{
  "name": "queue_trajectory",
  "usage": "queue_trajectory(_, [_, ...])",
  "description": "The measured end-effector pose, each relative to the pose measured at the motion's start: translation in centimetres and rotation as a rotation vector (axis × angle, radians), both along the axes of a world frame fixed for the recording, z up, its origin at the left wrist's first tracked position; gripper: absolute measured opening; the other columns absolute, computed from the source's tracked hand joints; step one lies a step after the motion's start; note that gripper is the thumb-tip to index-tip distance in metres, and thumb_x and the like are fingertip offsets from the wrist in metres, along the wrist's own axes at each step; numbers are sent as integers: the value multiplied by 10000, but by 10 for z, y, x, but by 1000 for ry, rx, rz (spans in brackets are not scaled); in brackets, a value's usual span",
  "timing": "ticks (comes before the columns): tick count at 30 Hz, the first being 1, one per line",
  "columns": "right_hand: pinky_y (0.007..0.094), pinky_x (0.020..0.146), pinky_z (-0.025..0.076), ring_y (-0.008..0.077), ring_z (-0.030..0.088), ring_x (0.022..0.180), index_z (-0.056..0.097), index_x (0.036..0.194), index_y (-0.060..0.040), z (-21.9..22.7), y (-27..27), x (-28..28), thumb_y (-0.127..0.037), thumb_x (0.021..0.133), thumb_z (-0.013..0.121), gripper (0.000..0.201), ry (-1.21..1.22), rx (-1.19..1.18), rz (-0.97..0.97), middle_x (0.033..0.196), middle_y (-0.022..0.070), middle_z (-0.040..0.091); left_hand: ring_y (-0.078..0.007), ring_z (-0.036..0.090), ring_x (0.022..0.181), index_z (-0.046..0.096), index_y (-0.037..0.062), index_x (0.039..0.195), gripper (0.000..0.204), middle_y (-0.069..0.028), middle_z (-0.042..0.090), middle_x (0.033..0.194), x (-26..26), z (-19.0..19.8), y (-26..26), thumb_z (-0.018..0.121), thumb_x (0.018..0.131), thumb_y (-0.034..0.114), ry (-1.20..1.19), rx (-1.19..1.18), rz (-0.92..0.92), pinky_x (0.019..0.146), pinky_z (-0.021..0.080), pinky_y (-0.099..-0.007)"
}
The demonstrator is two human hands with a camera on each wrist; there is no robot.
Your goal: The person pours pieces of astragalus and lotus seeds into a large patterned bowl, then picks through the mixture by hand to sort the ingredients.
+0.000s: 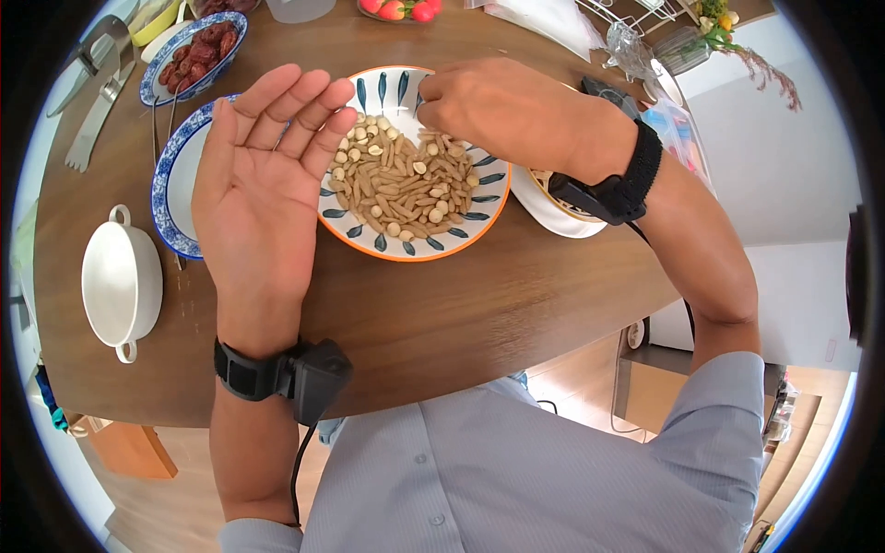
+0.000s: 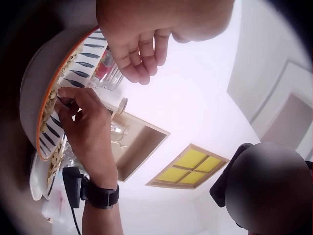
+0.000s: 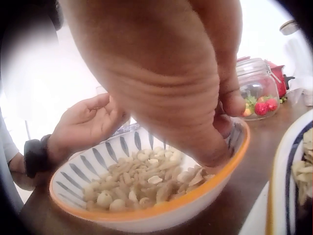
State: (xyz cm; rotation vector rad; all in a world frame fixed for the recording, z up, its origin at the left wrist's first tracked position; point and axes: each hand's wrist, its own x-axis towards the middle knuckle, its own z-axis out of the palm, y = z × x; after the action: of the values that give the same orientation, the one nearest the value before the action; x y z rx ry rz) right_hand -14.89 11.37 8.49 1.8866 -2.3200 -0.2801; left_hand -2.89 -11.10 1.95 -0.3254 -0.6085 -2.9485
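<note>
A white bowl with an orange rim and dark leaf marks [image 1: 380, 241] holds brown oblong pieces [image 1: 392, 177] and round pale seeds. My left hand [image 1: 263, 198] is held palm up, empty, above the bowl's left edge, its fingers loosely bent. On the bowl's far right side, my right hand [image 1: 516, 111] reaches down with curled fingers. The left wrist view shows the right hand [image 2: 90, 129] with thumb and fingers drawn together over the bowl's inside. In the right wrist view the right hand [image 3: 161, 83] covers its own fingertips, so whether they pinch anything is hidden.
A blue-rimmed plate [image 1: 172, 205] lies partly under my left hand. At the left stand a white two-handled bowl [image 1: 122, 281] and a dish of dark red fruit [image 1: 195, 60]. Another dish [image 1: 562, 219] sits under my right wrist. A glass jar with strawberries [image 3: 259, 93] stands behind.
</note>
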Motion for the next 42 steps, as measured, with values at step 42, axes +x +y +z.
queue_trajectory(42, [339, 700, 534, 229, 686, 783, 713, 1037, -17, 16, 43, 4, -8, 899, 728, 139, -638, -211, -279, 911, 108, 738, -402, 580, 1292, 526, -128, 1351, 529, -284, 610, 1337, -1, -3, -6, 365, 1128, 323, 65, 10, -80, 1151, 452, -512])
